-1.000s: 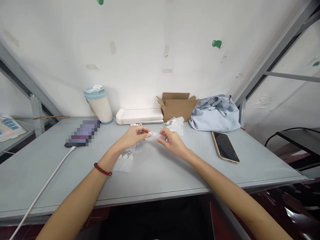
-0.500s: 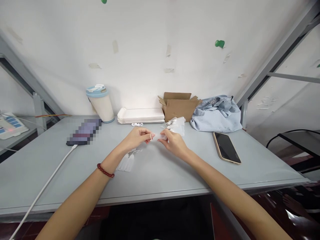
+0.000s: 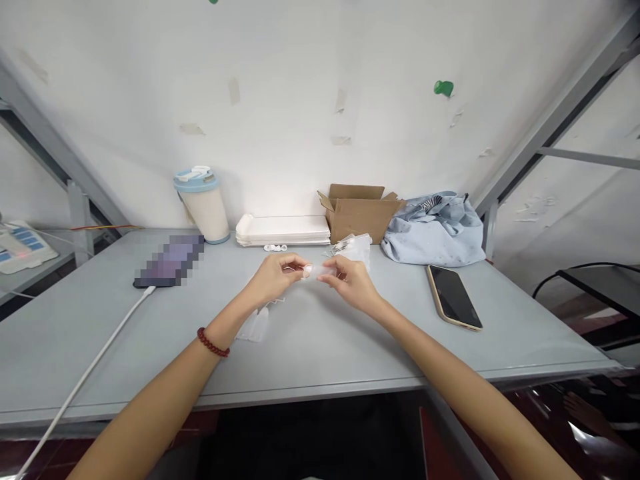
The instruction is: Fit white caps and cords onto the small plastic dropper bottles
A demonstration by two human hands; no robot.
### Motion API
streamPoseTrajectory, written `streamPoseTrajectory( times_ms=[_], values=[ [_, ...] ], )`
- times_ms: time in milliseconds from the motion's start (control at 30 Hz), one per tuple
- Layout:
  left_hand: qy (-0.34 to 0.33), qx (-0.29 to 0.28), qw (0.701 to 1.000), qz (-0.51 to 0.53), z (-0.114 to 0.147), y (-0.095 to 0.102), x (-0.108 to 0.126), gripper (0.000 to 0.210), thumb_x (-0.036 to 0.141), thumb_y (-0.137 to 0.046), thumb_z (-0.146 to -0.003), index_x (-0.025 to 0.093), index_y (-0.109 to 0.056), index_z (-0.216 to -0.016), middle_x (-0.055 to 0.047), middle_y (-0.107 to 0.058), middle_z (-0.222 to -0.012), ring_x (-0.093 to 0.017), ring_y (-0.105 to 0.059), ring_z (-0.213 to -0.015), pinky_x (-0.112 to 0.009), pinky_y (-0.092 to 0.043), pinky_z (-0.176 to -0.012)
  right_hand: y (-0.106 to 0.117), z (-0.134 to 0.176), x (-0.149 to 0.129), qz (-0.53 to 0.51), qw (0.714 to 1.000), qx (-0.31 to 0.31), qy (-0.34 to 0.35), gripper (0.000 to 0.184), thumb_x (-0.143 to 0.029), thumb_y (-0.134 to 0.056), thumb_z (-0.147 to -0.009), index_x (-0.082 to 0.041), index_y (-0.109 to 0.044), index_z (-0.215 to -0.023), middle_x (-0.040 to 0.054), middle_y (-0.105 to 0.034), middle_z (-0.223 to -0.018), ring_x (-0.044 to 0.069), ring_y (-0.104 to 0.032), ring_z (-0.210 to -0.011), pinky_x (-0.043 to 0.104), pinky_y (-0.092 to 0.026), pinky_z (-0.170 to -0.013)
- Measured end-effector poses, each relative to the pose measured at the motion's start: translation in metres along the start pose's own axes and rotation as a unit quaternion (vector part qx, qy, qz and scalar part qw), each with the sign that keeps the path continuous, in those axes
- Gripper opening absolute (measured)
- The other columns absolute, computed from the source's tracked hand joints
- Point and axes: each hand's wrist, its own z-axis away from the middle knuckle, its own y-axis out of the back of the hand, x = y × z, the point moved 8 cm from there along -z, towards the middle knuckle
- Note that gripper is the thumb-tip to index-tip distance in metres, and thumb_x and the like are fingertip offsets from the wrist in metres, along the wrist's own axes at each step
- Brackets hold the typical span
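Observation:
My left hand [image 3: 277, 277] pinches a small white round piece [image 3: 308, 269] between thumb and fingertips. Facing it across a narrow gap, my right hand [image 3: 353, 283] grips a small translucent plastic sleeve [image 3: 325, 270] that extends toward the white piece. Whether the two are joined I cannot tell. Near my left wrist lie several translucent sleeves with white strings [image 3: 254, 327], partly hidden by the forearm. Another pile of sleeves [image 3: 360, 247] rests behind my right hand. A few small white round pieces [image 3: 275, 247] sit just beyond my left hand.
Along the wall stand a tumbler [image 3: 205, 207], a stack of white card or paper [image 3: 283, 230], an open cardboard box [image 3: 363, 217] and a bundled light-blue cloth [image 3: 433, 230]. A phone [image 3: 455, 297] lies at right; a charging phone [image 3: 170, 260] with its white cable [image 3: 95, 367] lies at left.
The white round piece at my left fingertips now shows more of its face. Both hands stay nearly in place, with my right fingers slightly shifted on the sleeve.

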Motion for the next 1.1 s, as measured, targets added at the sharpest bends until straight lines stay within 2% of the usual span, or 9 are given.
streamPoseTrajectory(
  times_ms=[133,267,433,633,733,967,1100],
  values=[
    [0.01,-0.006,1.0,0.012,0.0,0.003,0.002,0.023,0.033,-0.072,-0.068,0.016,-0.071,-0.083,-0.005,-0.071,-0.09,-0.02,-0.063,-0.083,-0.031,-0.049,-0.078,-0.002,-0.001,0.006,-0.108,0.993,-0.011,-0.051,0.02,-0.03,-0.07,-0.074,-0.017,-0.06,-0.084,0.0005,-0.064,-0.066,0.013,-0.058,-0.053,0.026,-0.046,-0.055],
    [0.05,-0.017,0.997,0.059,0.001,0.005,-0.003,0.025,0.038,-0.073,-0.068,0.015,-0.071,-0.079,-0.004,-0.068,-0.077,-0.017,-0.062,-0.073,-0.031,-0.05,-0.074,-0.002,-0.001,0.004,-0.122,0.991,-0.004,-0.055,0.021,-0.031,-0.07,-0.072,-0.017,-0.06,-0.084,0.0014,-0.065,-0.069,0.013,-0.058,-0.053,0.027,-0.046,-0.056],
    [0.095,-0.054,0.99,0.092,0.002,-0.003,-0.009,0.034,0.046,-0.07,-0.072,0.013,-0.066,-0.066,-0.003,-0.063,-0.067,-0.014,-0.059,-0.058,-0.027,-0.05,-0.058,0.0,-0.001,0.0,-0.104,0.994,0.009,-0.021,0.02,-0.031,-0.069,-0.075,-0.016,-0.062,-0.087,0.0007,-0.063,-0.066,0.014,-0.058,-0.056,0.027,-0.046,-0.057],
    [0.132,-0.094,0.98,0.117,0.007,-0.012,-0.01,0.038,0.05,-0.067,-0.074,0.012,-0.065,-0.069,-0.003,-0.061,-0.063,-0.013,-0.057,-0.053,-0.026,-0.048,-0.049,0.003,0.003,-0.011,-0.061,0.997,0.024,0.048,0.016,-0.03,-0.067,-0.078,-0.018,-0.063,-0.087,0.0018,-0.064,-0.072,0.013,-0.057,-0.059,0.026,-0.046,-0.057],
    [0.125,-0.078,0.983,0.11,0.008,-0.009,-0.007,0.035,0.047,-0.072,-0.07,0.013,-0.064,-0.067,-0.001,-0.061,-0.063,-0.012,-0.057,-0.054,-0.025,-0.048,-0.051,0.003,0.003,-0.012,-0.058,0.996,0.025,0.058,0.015,-0.029,-0.067,-0.078,-0.018,-0.063,-0.087,0.0006,-0.062,-0.069,0.013,-0.056,-0.059,0.026,-0.045,-0.057],
    [0.05,-0.012,0.997,0.056,0.005,-0.001,0.007,0.03,0.039,-0.079,-0.062,0.014,-0.067,-0.073,0.001,-0.062,-0.066,-0.012,-0.057,-0.059,-0.026,-0.048,-0.062,0.003,0.001,-0.007,-0.056,0.998,0.017,0.038,0.015,-0.027,-0.067,-0.078,-0.017,-0.063,-0.088,0.0003,-0.063,-0.067,0.013,-0.057,-0.058,0.026,-0.045,-0.056],
    [0.053,-0.02,0.995,0.078,0.005,-0.003,0.006,0.033,0.044,-0.078,-0.063,0.015,-0.069,-0.076,0.0,-0.063,-0.069,-0.014,-0.058,-0.064,-0.028,-0.05,-0.066,0.004,0.0,-0.007,-0.058,0.998,0.02,0.032,0.015,-0.028,-0.067,-0.078,-0.018,-0.063,-0.089,0.0009,-0.064,-0.069,0.014,-0.057,-0.059,0.026,-0.046,-0.056]
  ],
)
